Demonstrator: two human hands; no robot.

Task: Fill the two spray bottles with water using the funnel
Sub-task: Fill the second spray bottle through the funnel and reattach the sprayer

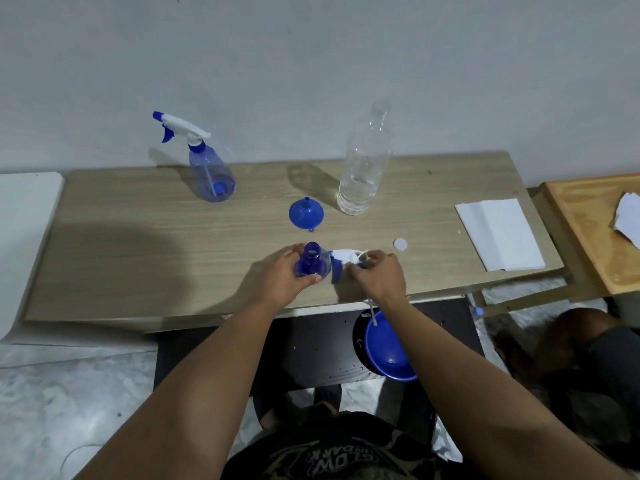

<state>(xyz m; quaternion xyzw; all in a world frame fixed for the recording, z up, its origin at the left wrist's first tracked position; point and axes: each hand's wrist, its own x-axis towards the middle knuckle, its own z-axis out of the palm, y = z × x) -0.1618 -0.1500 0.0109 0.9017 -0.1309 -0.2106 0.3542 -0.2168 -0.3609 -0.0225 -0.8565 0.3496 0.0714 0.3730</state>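
Note:
My left hand (284,275) grips an open blue spray bottle (311,263) standing near the table's front edge, its mouth uncovered. Just to its right, my right hand (379,273) holds the removed white and blue spray head (343,258) against the tabletop, its thin tube trailing past the table edge. A blue funnel (306,213) lies upside down on the table behind the bottle. A second blue spray bottle (209,168) with its head on stands at the back left. A clear plastic water bottle (363,168), uncapped and nearly empty, stands at the back right of the funnel.
A white bottle cap (400,244) lies right of my right hand. Folded white paper (498,233) lies at the right end of the wooden table (138,237). A blue bowl (388,348) sits below the table's front edge. A second wooden surface (595,230) adjoins on the right.

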